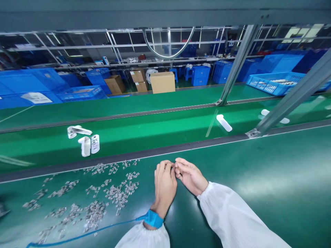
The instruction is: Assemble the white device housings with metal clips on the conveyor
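My left hand [165, 182] is over the green bench top [258, 193], fingers curled and tips close together. A blue wrist strap [153, 218] with a cord is around that wrist. Beside it, my right hand [190, 175] has its thumb and fingers pinched, meeting the left fingertips. Whatever lies between the fingertips is hidden or too small to name. Left of my hands, many small shiny metal pieces [119, 194] are scattered in loose heaps on the bench.
Beyond the bench edge runs a green conveyor belt [155, 129] carrying white plastic parts [86, 146] at left and a white part [224, 123] at right. Slanted metal posts [239, 63] rise at right. Blue crates [274, 84] and cardboard boxes [162, 82] stand farther back.
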`<state>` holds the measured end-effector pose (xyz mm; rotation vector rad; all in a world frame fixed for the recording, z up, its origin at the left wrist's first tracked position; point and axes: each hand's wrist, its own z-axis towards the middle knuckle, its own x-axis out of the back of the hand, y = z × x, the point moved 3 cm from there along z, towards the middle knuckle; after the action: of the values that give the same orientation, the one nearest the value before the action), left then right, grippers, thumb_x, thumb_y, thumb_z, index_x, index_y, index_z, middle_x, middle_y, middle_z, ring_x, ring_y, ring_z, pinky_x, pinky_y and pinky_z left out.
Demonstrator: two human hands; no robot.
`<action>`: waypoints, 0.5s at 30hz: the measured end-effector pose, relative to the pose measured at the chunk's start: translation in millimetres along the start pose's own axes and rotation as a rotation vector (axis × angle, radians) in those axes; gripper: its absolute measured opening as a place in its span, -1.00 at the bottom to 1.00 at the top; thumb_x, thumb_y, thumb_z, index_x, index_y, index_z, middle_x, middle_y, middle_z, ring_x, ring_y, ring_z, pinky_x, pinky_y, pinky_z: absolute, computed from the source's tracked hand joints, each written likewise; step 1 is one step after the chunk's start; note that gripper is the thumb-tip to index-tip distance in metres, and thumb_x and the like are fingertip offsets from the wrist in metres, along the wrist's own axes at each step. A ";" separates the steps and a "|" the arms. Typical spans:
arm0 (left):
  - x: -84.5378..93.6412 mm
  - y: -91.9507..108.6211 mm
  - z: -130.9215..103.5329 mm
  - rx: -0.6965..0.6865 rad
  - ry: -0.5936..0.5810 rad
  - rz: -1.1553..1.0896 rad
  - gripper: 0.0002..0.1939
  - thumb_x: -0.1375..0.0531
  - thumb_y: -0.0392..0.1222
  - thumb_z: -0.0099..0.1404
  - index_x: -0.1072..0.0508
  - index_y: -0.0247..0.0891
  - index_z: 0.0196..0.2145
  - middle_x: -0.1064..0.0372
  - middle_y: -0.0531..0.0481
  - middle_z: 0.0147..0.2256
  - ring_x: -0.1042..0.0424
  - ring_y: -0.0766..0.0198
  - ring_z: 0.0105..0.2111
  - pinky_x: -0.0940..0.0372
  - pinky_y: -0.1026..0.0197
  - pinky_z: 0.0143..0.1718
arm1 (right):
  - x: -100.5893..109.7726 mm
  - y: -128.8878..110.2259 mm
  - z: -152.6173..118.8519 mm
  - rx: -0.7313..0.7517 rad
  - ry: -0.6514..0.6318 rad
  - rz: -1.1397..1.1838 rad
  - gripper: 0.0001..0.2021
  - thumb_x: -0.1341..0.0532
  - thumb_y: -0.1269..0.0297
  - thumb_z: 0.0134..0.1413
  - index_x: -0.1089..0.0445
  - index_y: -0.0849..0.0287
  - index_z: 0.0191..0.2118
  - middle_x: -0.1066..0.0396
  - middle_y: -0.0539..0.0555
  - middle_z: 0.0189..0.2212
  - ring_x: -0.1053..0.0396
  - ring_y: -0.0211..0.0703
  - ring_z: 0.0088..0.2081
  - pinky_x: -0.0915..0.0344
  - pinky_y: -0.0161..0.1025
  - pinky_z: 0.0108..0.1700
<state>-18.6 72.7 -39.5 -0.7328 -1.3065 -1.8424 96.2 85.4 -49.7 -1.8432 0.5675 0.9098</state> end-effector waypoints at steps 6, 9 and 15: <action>0.4 1.1 0.0 0.006 -0.008 -0.002 -0.81 -0.03 -0.30 0.37 -0.44 -0.20 -0.20 -0.39 -0.10 -0.14 -0.35 0.09 -0.16 -0.24 0.05 -0.18 | -0.1 -0.5 -1.1 0.005 0.007 0.004 -0.74 -0.43 0.29 -0.08 -0.49 0.18 -0.22 -0.40 0.00 -0.37 -0.27 -0.32 -0.41 -0.18 -0.30 -0.33; 0.3 2.1 -1.2 0.015 -0.017 0.001 -0.80 -0.02 -0.30 0.38 -0.44 -0.21 -0.19 -0.39 -0.10 -0.14 -0.35 0.10 -0.17 -0.23 0.05 -0.17 | -0.5 -1.0 -2.4 0.001 0.010 0.004 -0.75 -0.43 0.30 -0.08 -0.49 0.17 -0.22 -0.39 -0.01 -0.36 -0.26 -0.32 -0.41 -0.19 -0.31 -0.34; 0.4 2.4 -2.8 0.023 -0.018 0.005 -0.78 0.00 -0.30 0.39 -0.45 -0.20 -0.20 -0.39 -0.10 -0.15 -0.36 0.11 -0.18 -0.24 0.06 -0.19 | -0.7 -0.6 -2.8 -0.007 0.009 -0.006 -0.74 -0.43 0.30 -0.09 -0.48 0.16 -0.22 -0.40 -0.01 -0.36 -0.26 -0.32 -0.41 -0.17 -0.30 -0.34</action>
<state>-16.9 69.5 -38.9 -0.7407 -1.3339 -1.8184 97.2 83.1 -48.1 -1.8550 0.5648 0.9014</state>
